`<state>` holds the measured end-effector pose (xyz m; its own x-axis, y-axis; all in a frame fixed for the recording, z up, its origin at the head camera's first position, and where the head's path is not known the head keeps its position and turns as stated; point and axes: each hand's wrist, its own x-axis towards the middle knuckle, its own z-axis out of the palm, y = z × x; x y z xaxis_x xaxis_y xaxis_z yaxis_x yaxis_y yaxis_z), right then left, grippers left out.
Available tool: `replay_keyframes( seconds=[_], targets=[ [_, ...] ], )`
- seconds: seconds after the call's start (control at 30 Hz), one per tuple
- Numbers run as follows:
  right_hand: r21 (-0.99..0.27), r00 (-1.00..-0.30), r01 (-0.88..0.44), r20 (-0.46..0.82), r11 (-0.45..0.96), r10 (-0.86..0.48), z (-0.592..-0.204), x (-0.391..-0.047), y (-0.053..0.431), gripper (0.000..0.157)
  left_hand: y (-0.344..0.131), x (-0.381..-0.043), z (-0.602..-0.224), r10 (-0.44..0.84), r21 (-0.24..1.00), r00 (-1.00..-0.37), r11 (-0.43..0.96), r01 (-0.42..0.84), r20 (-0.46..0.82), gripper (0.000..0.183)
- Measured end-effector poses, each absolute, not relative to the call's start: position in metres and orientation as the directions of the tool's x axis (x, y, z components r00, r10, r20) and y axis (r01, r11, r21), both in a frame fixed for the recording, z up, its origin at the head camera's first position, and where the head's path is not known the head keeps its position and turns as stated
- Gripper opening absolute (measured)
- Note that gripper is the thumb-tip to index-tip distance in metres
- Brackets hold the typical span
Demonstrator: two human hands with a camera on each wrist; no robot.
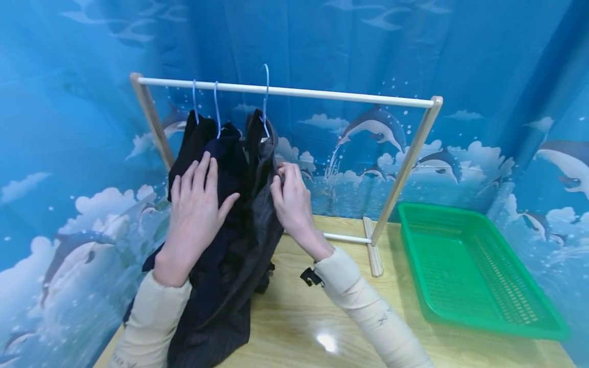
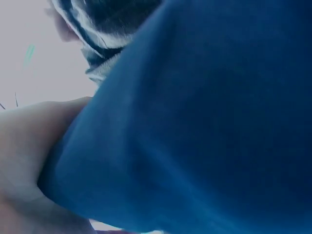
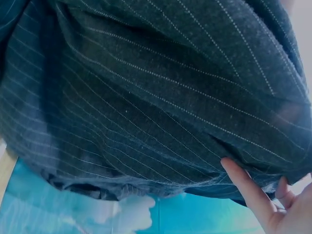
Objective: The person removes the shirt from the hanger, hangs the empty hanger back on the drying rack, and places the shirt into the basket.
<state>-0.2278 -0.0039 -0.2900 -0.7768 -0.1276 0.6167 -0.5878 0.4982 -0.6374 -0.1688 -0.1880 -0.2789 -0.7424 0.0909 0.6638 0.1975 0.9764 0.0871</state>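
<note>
Dark garments hang from blue hangers on a small rack. My left hand rests with fingers extended and thumb spread on a navy garment. At its right hangs a dark grey pinstriped garment, whose right edge my right hand pinches between thumb and fingers, just below the shoulder. This garment's hanger has its hook reaching above the rail; the other two hangers hook over it lower down. In the left wrist view, blue cloth hides most of the left hand.
The rack's white rail runs between wooden posts standing on a wooden table. A green plastic basket sits at the right. Behind hangs a blue dolphin-print curtain. A black buckle dangles by the right sleeve.
</note>
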Motion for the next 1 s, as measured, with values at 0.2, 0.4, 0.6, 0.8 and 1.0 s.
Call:
replay_keyframes(
  seconds=[0.2,0.4,0.6,0.8,1.0],
  targets=[
    [-0.615,-0.756,-0.607,0.643,0.503,-0.127,-0.291,-0.227,0.017,0.017,-0.191,-0.169,-0.278,0.094,0.086,-0.737,0.975,0.203,0.67,0.079],
    [-0.59,-0.73,-0.638,0.669,0.496,-0.143,-0.293,-0.229,0.034,0.017,-0.191,-0.169,-0.278,0.09,0.1,-0.744,0.973,0.207,0.662,0.079],
    [-0.58,-0.705,-0.668,0.694,0.466,-0.147,-0.294,-0.228,0.051,0.016,-0.191,-0.168,-0.279,0.093,0.111,-0.74,0.969,0.222,0.666,0.079],
    [-0.574,-0.687,-0.691,0.71,0.44,-0.152,-0.3,-0.226,0.068,0.016,-0.192,-0.168,-0.281,0.098,0.109,-0.729,0.967,0.232,0.678,0.078],
    [-0.565,-0.679,-0.689,0.722,0.454,-0.133,-0.307,-0.228,0.086,0.018,-0.193,-0.169,-0.282,0.105,0.095,-0.718,0.968,0.233,0.688,0.079]
  ],
)
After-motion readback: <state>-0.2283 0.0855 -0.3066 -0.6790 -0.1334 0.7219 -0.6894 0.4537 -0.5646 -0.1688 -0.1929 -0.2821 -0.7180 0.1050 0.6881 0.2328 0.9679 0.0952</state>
